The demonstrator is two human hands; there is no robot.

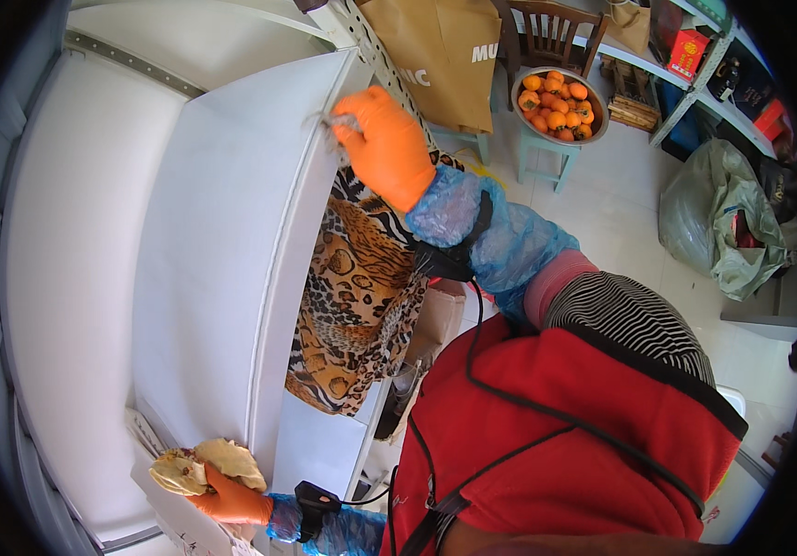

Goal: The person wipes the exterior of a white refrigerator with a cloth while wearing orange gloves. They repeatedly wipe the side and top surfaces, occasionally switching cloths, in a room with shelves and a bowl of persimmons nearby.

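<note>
My left hand (231,499), in an orange rubber glove, grips a crumpled pale yellow cloth (231,462) with brownish stains. It is near the lower end of a white metal shelf (218,243). At the shelf's upper corner my right hand (384,142), gloved likewise, pinches a grey fibrous wad (337,125); motion blurs it, and I cannot tell whether it is dust or a scouring pad. The wad is at the shelf's raised front edge. Blue plastic sleeve covers (530,229) wrap both forearms.
Animal-print fabric (363,299) hangs beside the shelf's front edge. Beyond it stand a large brown paper bag (433,62) and a metal bowl of persimmons (600,128) on a pale green stool (544,156). Plastic bags (697,208) lie by another rack. A cardboard box (440,313) is below.
</note>
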